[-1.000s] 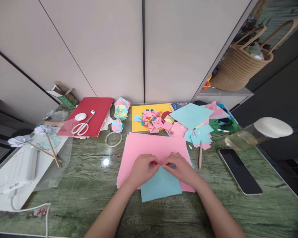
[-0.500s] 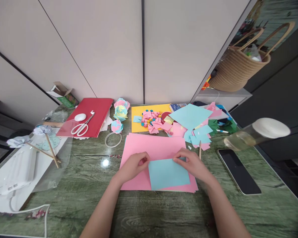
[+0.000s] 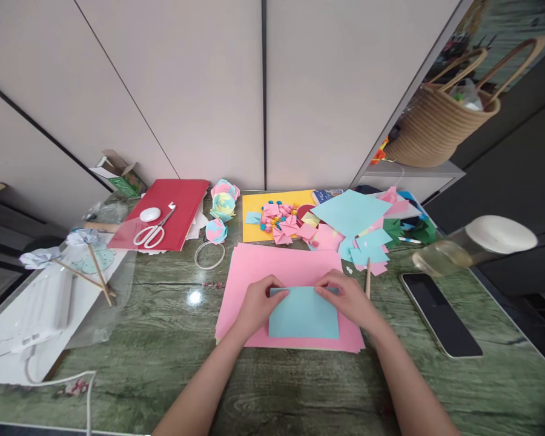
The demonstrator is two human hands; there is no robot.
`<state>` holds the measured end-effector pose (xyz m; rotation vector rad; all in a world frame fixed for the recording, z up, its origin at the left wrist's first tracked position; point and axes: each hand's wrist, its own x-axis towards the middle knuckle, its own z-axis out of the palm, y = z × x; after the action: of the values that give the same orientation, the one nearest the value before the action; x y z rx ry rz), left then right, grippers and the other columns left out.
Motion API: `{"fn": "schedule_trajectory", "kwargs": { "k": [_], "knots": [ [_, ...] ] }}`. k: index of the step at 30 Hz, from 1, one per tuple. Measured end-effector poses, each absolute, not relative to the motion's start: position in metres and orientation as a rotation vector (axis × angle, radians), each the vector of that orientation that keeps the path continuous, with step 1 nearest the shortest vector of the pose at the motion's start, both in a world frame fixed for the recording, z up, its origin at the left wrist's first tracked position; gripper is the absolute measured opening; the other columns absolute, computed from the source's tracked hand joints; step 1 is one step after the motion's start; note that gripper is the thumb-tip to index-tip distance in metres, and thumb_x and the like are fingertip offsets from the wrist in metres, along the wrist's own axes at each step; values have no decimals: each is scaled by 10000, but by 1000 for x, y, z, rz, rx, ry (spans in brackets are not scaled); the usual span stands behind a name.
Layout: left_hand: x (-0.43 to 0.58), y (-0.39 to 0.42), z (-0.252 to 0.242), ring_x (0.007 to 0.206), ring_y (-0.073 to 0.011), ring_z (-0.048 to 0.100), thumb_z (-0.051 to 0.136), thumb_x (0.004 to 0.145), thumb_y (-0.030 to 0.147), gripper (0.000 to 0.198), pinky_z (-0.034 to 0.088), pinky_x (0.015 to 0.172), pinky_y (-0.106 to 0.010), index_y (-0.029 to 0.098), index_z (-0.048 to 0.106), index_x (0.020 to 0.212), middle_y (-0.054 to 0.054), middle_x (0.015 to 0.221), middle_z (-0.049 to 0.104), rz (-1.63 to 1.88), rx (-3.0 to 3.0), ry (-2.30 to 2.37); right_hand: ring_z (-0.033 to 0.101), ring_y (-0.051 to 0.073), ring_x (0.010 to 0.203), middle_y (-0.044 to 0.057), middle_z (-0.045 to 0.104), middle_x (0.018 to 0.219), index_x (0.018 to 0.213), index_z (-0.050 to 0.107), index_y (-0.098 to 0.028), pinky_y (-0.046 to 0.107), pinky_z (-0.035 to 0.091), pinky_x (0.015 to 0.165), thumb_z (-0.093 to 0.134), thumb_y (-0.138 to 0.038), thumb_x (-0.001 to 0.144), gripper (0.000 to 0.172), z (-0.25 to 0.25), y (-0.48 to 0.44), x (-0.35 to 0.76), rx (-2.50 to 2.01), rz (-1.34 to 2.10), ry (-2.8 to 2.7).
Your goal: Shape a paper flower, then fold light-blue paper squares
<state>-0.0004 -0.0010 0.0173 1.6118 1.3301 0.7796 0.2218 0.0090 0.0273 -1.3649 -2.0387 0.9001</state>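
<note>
Both hands pinch the far edge of a light blue sheet of paper (image 3: 304,315), which looks folded into a rectangle. My left hand (image 3: 262,304) closes on its upper left corner, thumb on top. Toward the upper right corner, my right hand (image 3: 347,297) grips the same edge between thumb and fingers. Beneath the blue paper lies a stack of pink paper sheets (image 3: 247,266) on the green wood-grain table (image 3: 163,339). A thin pointed stick (image 3: 367,278) lies just beyond my right hand.
White scissors (image 3: 154,233) rest on red paper (image 3: 188,209) at the left. Paper flowers (image 3: 222,206), a yellow sheet (image 3: 251,233) with small folded pieces and blue paper (image 3: 352,212) line the back. A phone (image 3: 440,315) and a lidded bottle (image 3: 445,254) stand right.
My left hand has shifted right and now holds the blue paper's upper left corner. The blue paper lies straighter, its near edge level and slightly farther away.
</note>
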Motion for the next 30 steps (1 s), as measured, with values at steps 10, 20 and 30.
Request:
{"fn": "schedule_trajectory", "kwargs": {
  "k": [10,20,30],
  "knots": [
    [15,-13,15,772,-153,573,525,786,262,89,418,703,-244,221,597,818,10,821,645,659,1889,1291,500,193,853,14,623,787,785,603,-235,359,369,761,542,-229,784,61,31,-3,188,-1324,767,-2220],
    [-1,-5,27,664,-122,515,501,785,253,121,382,613,-215,176,553,708,17,684,577,789,1731,1272,503,192,826,15,608,762,696,586,-214,356,351,776,544,-181,724,60,36,7,221,-1415,745,-2198],
    [-10,0,30,659,-118,496,498,784,258,130,360,600,-216,169,556,709,14,686,575,793,1707,1316,520,201,782,2,624,740,681,575,-226,439,304,882,517,-232,743,85,28,14,255,-1589,509,-2110]
  ]
}}
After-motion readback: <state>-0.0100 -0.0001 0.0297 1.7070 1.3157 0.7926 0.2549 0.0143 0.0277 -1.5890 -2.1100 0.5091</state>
